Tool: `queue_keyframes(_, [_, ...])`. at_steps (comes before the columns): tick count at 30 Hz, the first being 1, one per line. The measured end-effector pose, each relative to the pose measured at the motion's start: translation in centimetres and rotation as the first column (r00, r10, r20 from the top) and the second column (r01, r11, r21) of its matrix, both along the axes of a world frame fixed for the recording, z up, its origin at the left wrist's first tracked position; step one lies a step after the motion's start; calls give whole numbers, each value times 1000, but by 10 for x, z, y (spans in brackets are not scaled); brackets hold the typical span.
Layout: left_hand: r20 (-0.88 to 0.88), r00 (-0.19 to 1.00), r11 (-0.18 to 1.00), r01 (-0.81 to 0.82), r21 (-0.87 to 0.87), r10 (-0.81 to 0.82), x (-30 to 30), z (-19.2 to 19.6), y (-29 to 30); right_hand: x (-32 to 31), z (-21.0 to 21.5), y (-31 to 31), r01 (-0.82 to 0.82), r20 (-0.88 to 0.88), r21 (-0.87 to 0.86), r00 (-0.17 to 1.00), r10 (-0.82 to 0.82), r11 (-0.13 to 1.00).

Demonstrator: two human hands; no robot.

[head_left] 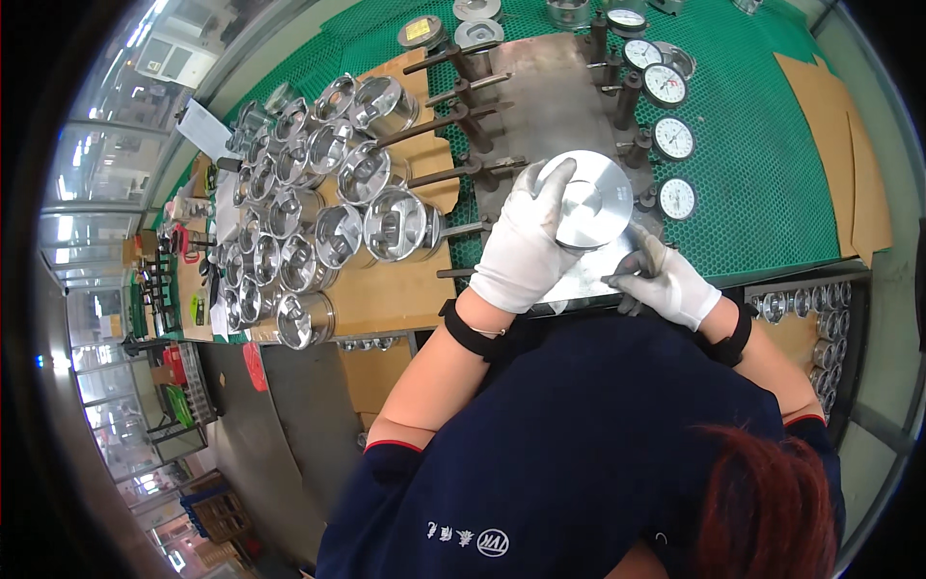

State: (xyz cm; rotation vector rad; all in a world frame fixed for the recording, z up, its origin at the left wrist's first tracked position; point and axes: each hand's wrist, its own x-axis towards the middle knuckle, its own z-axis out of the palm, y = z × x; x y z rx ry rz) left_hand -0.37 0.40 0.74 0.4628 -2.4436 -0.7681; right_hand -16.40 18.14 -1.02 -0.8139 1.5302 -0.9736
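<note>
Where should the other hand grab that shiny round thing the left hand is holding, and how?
Grip the round metal piece by its outer rim, probably bringing the right hand in from the right: the flat face offers little to hook, the left hand covers the left side, and the right edge is bare.

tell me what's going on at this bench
A person in white gloves grips a round silver metal part with the left hand, its flat face toward the camera. The right hand is just below it; whether it touches the part is unclear. Dial gauges stand beyond, along the metal plate, and many hollow metal parts sit on cardboard to the left.
</note>
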Motion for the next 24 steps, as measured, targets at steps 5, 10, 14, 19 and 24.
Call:
queue_keyframes(5, [-9,1000,1000,12,-13,-12,-2,-1,-2,-1,-7,1,-3,-14,-40,1000,2,999])
queue_keyframes(10, [-25,1000,1000,15,-17,-16,-3,-5,-4,-1,-5,0,2,-15,-41,1000,-3,999])
queue_keyframes(14, [-13,1000,1000,12,-13,-12,-2,-7,-5,0,12,-5,-44,65,42,997,41,998])
queue_keyframes(19, [13,1000,1000,-8,3,8,-2,-9,-3,1,12,-5,13,57,56,998,-16,998])
queue_keyframes(24, [-9,1000,1000,-8,-10,8,-3,-10,-2,-1,0,-3,-16,-86,9,996,17,1000])
